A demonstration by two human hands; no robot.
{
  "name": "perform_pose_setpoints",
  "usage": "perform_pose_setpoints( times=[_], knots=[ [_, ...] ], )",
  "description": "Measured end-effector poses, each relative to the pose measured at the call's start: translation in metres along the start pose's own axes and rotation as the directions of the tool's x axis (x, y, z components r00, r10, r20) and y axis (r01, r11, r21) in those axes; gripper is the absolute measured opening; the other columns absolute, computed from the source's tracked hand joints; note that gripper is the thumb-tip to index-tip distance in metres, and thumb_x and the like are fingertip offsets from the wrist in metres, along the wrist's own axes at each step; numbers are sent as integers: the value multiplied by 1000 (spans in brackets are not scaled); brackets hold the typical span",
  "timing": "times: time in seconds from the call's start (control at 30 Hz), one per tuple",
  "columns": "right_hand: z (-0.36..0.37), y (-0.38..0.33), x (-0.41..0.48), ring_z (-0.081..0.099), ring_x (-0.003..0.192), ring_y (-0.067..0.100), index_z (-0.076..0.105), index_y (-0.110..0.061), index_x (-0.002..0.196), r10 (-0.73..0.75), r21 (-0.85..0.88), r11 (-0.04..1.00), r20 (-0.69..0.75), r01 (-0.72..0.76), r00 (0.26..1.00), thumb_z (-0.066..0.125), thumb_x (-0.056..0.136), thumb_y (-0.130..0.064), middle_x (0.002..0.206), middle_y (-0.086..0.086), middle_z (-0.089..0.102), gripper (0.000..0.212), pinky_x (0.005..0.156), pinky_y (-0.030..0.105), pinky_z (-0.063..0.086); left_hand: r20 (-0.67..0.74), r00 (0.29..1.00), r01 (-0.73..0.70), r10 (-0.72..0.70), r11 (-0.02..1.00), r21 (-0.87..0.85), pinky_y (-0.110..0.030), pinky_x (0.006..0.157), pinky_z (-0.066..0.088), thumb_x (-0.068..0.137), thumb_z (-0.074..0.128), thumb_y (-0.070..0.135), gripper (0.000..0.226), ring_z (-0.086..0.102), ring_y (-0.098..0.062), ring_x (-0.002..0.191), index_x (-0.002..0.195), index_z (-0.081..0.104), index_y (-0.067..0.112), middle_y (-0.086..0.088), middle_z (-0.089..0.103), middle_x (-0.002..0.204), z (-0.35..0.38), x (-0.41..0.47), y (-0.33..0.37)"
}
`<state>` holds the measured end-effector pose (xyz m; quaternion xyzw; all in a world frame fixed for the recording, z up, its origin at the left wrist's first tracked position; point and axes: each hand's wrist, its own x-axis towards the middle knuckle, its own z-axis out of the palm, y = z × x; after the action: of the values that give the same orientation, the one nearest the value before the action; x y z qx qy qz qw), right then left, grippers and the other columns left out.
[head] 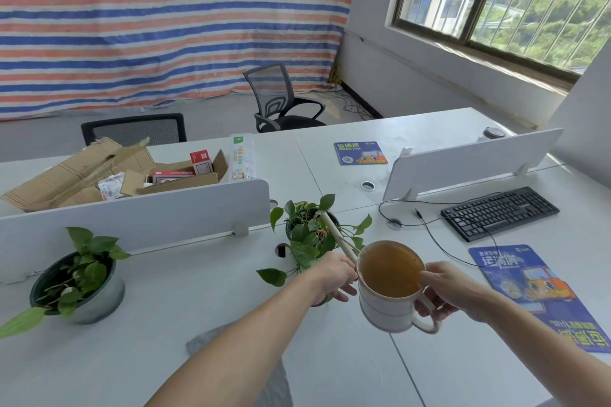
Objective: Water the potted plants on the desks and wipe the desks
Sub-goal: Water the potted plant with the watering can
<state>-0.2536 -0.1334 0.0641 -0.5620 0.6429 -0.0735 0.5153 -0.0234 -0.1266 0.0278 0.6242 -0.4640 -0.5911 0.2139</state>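
Observation:
A cream watering can (pixel 390 304) holding brownish water hangs over the white desk (pixel 165 324). My right hand (pixel 443 290) grips its handle, and my left hand (pixel 334 277) steadies it at the base of the long spout. The spout's tip (pixel 325 218) reaches into the leaves of the middle potted plant (pixel 307 234). A second potted plant (pixel 77 281) in a dark pot stands at the left of the desk. A grey cloth (pixel 211 340) lies on the desk under my left forearm, partly hidden.
A black keyboard (pixel 499 213) with a trailing cable and a blue mouse pad (pixel 542 294) lie to the right. White dividers (pixel 132 218) run along the desk's back. Cardboard boxes (pixel 99 171) sit on the far desk; two office chairs (pixel 281 99) stand beyond.

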Motion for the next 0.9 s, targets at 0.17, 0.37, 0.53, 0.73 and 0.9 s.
perform_pose_setpoints(
  times=[0.17,0.37,0.53,0.73,0.9],
  knots=[
    [14,2,-2,63,62,29,55,8,101,0,22,1000,-5,0,1000,39,93,-1,75,26,69,20,54,34,48,-15,1000,-3,3,1000,2,-33,71,59,97,50,6,18,66,-18,78,109,63,6,-11,65,98,-9,-7,-8],
    [35,4,-10,63,66,31,59,4,101,-49,50,998,-5,49,999,39,95,-3,76,24,69,21,59,38,49,-35,999,-11,10,1000,-18,-32,71,59,98,49,7,17,67,-19,83,109,62,9,-10,66,101,-20,-21,-19],
    [55,2,-22,62,66,32,61,2,97,-94,68,993,1,94,996,40,96,-4,76,24,69,21,60,38,50,-76,997,6,-8,1000,-25,-34,73,60,96,50,7,19,68,-27,97,110,63,9,-13,67,106,-29,-43,-31],
    [82,-3,-35,65,65,29,60,5,100,-142,70,988,27,140,990,42,95,-4,74,23,70,21,59,37,51,-171,985,2,-12,998,-61,-33,72,59,96,50,8,19,70,-22,90,106,67,9,-11,69,106,-40,-75,-51],
    [119,-6,-44,65,63,28,61,4,104,-169,95,982,90,160,981,41,96,-4,73,22,70,23,56,35,51,-255,966,13,-43,993,-120,-34,68,57,93,48,3,20,67,-22,79,105,65,3,-15,68,106,-51,-109,-81]
  ],
)
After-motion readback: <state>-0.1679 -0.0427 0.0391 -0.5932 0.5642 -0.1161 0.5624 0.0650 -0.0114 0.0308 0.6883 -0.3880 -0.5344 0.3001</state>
